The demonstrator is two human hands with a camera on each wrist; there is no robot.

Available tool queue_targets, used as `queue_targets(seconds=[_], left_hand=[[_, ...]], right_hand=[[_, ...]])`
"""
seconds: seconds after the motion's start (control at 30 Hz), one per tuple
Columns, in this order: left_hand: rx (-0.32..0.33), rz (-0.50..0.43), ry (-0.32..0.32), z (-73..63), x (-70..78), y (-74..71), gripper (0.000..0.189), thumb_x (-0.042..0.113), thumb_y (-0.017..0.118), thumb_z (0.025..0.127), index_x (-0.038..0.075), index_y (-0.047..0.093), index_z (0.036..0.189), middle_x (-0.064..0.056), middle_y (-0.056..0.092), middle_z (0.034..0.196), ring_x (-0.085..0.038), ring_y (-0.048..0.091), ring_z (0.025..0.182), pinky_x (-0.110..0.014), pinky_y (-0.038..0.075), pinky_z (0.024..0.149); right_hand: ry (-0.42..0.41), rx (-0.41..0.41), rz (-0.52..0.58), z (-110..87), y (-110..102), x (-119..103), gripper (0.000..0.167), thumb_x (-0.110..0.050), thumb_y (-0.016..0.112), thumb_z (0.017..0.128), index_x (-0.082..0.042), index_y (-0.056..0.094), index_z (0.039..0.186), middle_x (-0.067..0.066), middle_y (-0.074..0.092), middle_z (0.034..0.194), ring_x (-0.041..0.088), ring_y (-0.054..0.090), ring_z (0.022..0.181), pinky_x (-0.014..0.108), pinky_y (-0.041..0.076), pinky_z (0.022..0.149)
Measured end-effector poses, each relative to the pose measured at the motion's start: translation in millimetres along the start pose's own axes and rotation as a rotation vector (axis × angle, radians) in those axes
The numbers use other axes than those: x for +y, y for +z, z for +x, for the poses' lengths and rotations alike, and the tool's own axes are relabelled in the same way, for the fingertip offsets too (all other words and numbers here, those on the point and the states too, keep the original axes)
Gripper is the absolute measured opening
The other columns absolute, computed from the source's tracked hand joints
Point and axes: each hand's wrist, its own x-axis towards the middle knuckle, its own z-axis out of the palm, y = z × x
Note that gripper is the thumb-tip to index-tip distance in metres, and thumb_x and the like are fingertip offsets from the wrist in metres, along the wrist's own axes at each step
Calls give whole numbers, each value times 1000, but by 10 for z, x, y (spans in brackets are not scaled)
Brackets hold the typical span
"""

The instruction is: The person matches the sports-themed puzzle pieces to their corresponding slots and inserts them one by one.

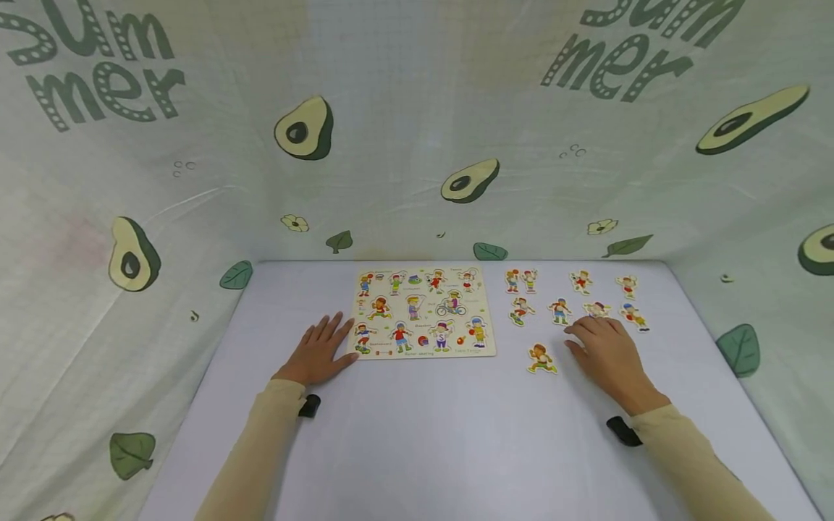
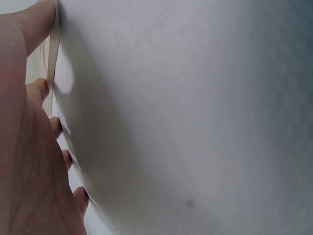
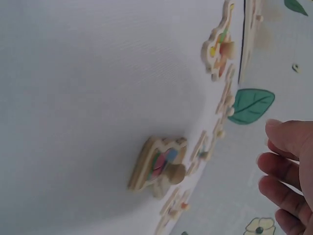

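A wooden picture puzzle board with printed children at sports lies at the table's middle back. My left hand rests flat at its left edge, fingers spread, thumb and index fingertip right at the board. In the left wrist view that hand's fingertips meet the white tabletop. Over the loose puzzle pieces on the right is my right hand, fingers loosely bent with nothing between them. A piece shows just past its knuckles. The right wrist view shows a knobbed piece standing out from the table, apart from the fingers.
Other loose pieces lie around: a runner nearest the front, a skater left of my right hand, a figure to its right, and several farther back. A fabric backdrop with avocado prints encloses the table's back and sides.
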Motion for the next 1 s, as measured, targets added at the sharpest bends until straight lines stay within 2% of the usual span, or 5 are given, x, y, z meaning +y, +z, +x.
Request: queue_targets(seconds=[0.2,0.4,0.57,0.8,1.0], left_hand=[[4,-22,1,-23,18,-38,83,54,56,106,11,24,169,-20,14,176,-47,9,162,-65,9,129],[7,-20,9,-13,1,-13,84,56,54,106,11,24,169,-20,14,176,-47,9,161,-65,9,129],[5,-27,3,-12,6,-12,84,55,56,105,12,24,169,-20,14,176,-47,9,162,-65,9,129],[15,-28,13,-19,10,-15,83,54,57,105,12,25,169,-20,15,176,-47,10,161,-66,10,129],[19,-26,18,-19,6,-14,83,54,57,105,11,25,169,-20,16,176,-47,10,161,-66,11,129]], right_hand=[[10,-3,-2,-208,-5,123,28,-5,91,77,1,77,101,14,75,98,37,68,92,58,50,93],[53,-80,-8,-322,-14,167,32,-8,92,77,1,78,103,14,75,101,38,69,94,60,50,96],[74,-137,-19,-374,12,185,32,-9,92,79,1,78,105,14,75,103,38,69,96,60,50,97],[34,-132,-7,-414,44,209,24,-6,90,79,-2,79,101,10,76,98,34,69,91,58,51,93],[46,-167,-10,-420,52,214,19,-3,88,82,-2,79,99,9,75,97,34,69,91,58,50,94]])
